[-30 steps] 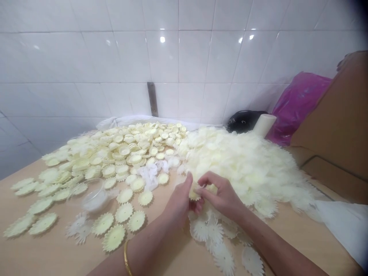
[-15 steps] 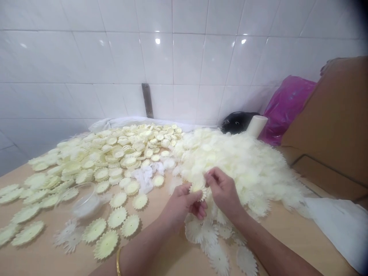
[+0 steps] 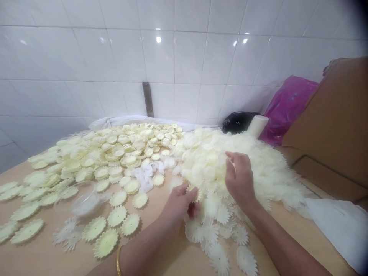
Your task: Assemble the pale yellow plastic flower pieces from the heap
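Observation:
My left hand (image 3: pixel 180 203) is closed on a small pale-yellow toothed flower piece (image 3: pixel 193 190), pinched between thumb and fingers just above the wooden table (image 3: pixel 37 257). My right hand (image 3: pixel 240 178) has reached into the big heap of white petal discs (image 3: pixel 241 165); its fingers are curled and pinch something small and white at the fingertips, which I cannot name. Loose white toothed discs (image 3: pixel 212 230) lie under and in front of both hands.
Many yellow flower pieces (image 3: pixel 115 153) cover the table's left half, some in rows near me. A clear bowl (image 3: pixel 84 199) sits among them. At the back right are a black object (image 3: pixel 237 120), a white roll (image 3: pixel 258 124), a pink bag (image 3: pixel 287 107) and cardboard (image 3: pixel 336 119).
My right hand has let go of the piece held between both hands and moved up and right into the white heap. My left hand keeps the yellow piece, slightly lower.

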Demonstrator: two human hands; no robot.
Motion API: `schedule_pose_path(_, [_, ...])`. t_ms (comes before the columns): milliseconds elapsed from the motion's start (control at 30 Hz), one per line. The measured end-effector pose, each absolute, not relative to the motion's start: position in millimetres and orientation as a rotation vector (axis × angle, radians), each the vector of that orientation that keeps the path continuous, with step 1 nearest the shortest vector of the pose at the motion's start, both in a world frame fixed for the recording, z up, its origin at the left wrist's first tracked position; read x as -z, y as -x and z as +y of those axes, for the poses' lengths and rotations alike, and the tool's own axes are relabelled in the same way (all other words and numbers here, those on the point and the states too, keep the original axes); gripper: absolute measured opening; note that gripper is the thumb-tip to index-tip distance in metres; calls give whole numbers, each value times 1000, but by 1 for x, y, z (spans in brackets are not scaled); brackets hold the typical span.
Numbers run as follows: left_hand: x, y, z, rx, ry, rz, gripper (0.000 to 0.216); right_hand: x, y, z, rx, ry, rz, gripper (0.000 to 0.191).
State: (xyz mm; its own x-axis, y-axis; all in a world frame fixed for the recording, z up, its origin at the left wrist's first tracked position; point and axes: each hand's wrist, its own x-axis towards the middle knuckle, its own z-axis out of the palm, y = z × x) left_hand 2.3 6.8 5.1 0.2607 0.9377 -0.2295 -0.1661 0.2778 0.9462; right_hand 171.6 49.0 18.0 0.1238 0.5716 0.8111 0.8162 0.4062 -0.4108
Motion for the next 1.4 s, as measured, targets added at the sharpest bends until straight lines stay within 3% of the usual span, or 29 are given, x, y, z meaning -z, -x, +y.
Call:
schedule_pose_path(267, [-4, -1, 6, -1022, -934, 1102, 32, -22, -165, 39, 348, 1229, -1605, 15])
schedule_pose_path(600, [-4, 1, 9, -1082, -982, 1062, 34, -25, -130, 11, -547, 1031, -1898, 4])
schedule_pose_path(967, [-4, 2, 10, -1091, -970, 1059, 40, -28, -129, 11, -873, 1075, -1793, 8])
schedule_pose_path(1133, [-7, 1, 10, -983, -832, 1006, 57, -25, -133, 16, -836, 1126, -1791, 7])
schedule_pose_path(1400, [-12, 0, 9, -908, -901, 935, 64, -28, -133, 15, -1145, 1119, -1688, 26])
